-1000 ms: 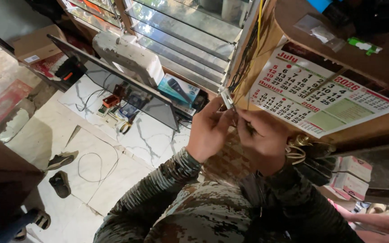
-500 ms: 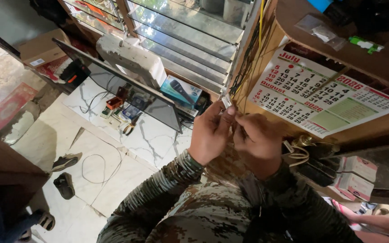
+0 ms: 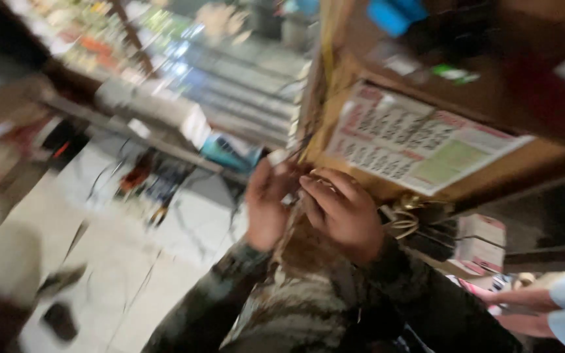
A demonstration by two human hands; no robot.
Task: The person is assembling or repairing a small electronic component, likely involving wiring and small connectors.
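Both hands shifted slightly lower since earlier, left hand (image 3: 266, 206) and right hand (image 3: 341, 212) pinched on small pale part (image 3: 277, 157), axis blurred, wooden shelf edge (image 3: 325, 98) close above, open floor (image 3: 165, 242) leftward.

White-red-green calendar (image 3: 420, 140) on wooden shelf (image 3: 531, 163)

A printed calendar sheet (image 3: 420, 140) hangs on the wooden counter (image 3: 531, 153), above a pale tiled floor (image 3: 184, 229).

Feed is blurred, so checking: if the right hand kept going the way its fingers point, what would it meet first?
The right hand points up-left at the left hand; it would likely meet that hand's fingers and the small pale piece first. Depth is unclear.
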